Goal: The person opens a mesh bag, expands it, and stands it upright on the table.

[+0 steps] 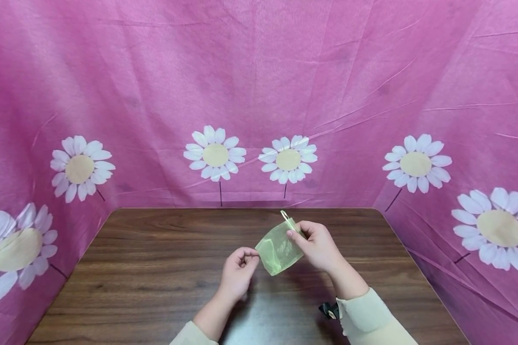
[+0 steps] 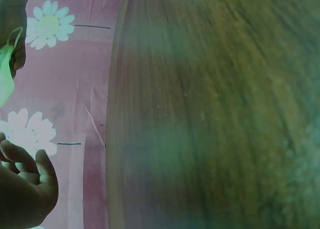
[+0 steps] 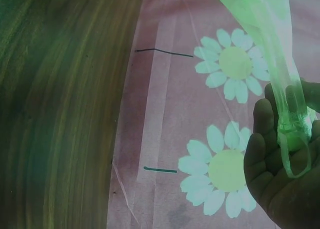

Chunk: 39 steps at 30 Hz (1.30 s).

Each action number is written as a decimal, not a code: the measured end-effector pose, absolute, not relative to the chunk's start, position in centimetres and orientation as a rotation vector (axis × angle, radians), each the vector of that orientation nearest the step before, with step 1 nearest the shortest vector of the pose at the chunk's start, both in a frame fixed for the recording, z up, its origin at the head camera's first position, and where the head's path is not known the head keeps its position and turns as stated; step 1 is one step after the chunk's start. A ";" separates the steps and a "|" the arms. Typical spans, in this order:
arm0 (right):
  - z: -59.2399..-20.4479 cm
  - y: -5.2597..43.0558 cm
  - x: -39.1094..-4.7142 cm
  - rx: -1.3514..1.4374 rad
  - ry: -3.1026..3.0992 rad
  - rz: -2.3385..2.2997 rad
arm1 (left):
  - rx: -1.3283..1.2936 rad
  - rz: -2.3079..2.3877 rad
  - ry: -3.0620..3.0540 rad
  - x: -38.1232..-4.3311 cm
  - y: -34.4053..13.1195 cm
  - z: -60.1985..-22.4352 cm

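A sheer light-green drawstring pouch [image 1: 280, 247] is held above the table, tilted, with a pale cord loop standing out at its upper end. My right hand [image 1: 321, 245] grips the cord end, thumb on the near side. At the opposite end, my left hand [image 1: 238, 272] pinches a lower corner between thumb and finger. The right wrist view shows the pouch [image 3: 282, 64] gathered in my right hand [image 3: 282, 174], its loop hanging over the palm. In the left wrist view, my left hand [image 2: 27, 184] has curled fingers; the pouch [image 2: 6, 79] is partly cut off.
A dark brown wood-grain table [image 1: 155, 268] lies beneath both hands. Pink cloth [image 1: 250, 72] printed with white daisies surrounds its back and sides. A small black piece [image 1: 328, 310] sits by my right sleeve cuff [image 1: 360, 309].
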State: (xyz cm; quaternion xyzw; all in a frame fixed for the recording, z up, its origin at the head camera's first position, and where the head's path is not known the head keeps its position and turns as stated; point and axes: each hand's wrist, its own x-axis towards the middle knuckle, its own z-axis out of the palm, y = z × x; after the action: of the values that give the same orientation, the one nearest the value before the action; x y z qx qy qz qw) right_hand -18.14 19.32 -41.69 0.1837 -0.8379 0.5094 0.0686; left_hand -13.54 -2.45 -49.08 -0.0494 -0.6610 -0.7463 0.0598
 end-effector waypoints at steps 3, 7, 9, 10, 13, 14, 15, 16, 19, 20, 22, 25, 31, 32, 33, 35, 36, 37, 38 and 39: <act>-41.8 19.3 -18.1 0.560 -2.527 1.525 | -0.204 -2.124 -2.044 -13.6 -2.2 -49.0; -41.8 19.3 -18.2 0.563 -2.533 1.503 | -0.283 -2.044 -2.040 -13.4 -2.0 -49.1; -41.7 19.3 -18.2 0.559 -2.535 1.490 | -0.305 -2.028 -2.037 -13.4 -1.9 -49.2; -41.6 19.3 -18.1 0.555 -2.536 1.485 | -0.310 -2.021 -2.040 -13.3 -1.9 -49.2; -41.5 19.3 -18.1 0.552 -2.538 1.476 | -0.321 -1.995 -2.050 -13.4 -1.9 -49.2; -41.4 19.2 -18.1 0.553 -2.539 1.477 | -0.324 -1.978 -2.055 -13.4 -1.9 -49.2; -41.4 19.2 -18.1 0.557 -2.541 1.481 | -0.323 -1.962 -2.056 -13.5 -1.8 -49.2; -41.4 19.2 -18.1 0.562 -2.543 1.485 | -0.318 -1.944 -2.057 -13.5 -1.8 -49.2; -41.4 19.1 -18.1 0.578 -2.548 1.490 | -0.296 -1.885 -2.048 -13.6 -1.8 -49.4; -41.4 19.1 -18.0 0.586 -2.549 1.492 | -0.284 -1.866 -2.050 -13.7 -1.8 -49.5; -41.4 19.2 -18.0 0.598 -2.549 1.484 | -0.261 -1.837 -2.062 -13.8 -1.8 -49.6; -41.2 19.2 -17.9 0.615 -2.554 1.474 | -0.187 -1.811 -2.101 -13.8 -1.8 -49.8; -41.1 19.3 -17.9 0.643 -2.575 1.459 | -0.031 -1.800 -2.180 -13.7 -2.3 -49.6; -41.0 19.4 -17.9 0.649 -2.579 1.444 | -0.023 -1.801 -2.187 -13.7 -2.4 -49.6; -41.0 19.4 -17.8 0.661 -2.582 1.413 | -0.017 -1.801 -2.192 -13.6 -2.5 -49.6; -40.9 19.4 -17.8 0.708 -2.586 1.291 | -0.010 -1.798 -2.194 -13.6 -2.8 -49.5; -40.9 19.4 -17.7 0.740 -2.582 1.211 | -0.002 -1.799 -2.199 -13.6 -2.9 -49.4; -40.9 19.3 -17.7 0.774 -2.578 1.116 | -0.008 -1.800 -2.196 -13.6 -3.0 -49.4; -40.9 19.3 -17.7 0.813 -2.568 1.015 | -0.021 -1.805 -2.200 -13.6 -3.1 -49.4; -41.0 19.2 -17.7 0.850 -2.556 0.907 | -0.045 -1.806 -2.207 -13.6 -3.1 -49.4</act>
State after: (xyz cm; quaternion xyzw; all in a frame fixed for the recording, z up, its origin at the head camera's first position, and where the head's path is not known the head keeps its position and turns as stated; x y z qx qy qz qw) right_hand -17.69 19.22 -41.03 0.2955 -0.8894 0.3154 0.1491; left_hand -13.59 -3.14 -49.40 -0.0158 -0.7657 -0.6266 0.1442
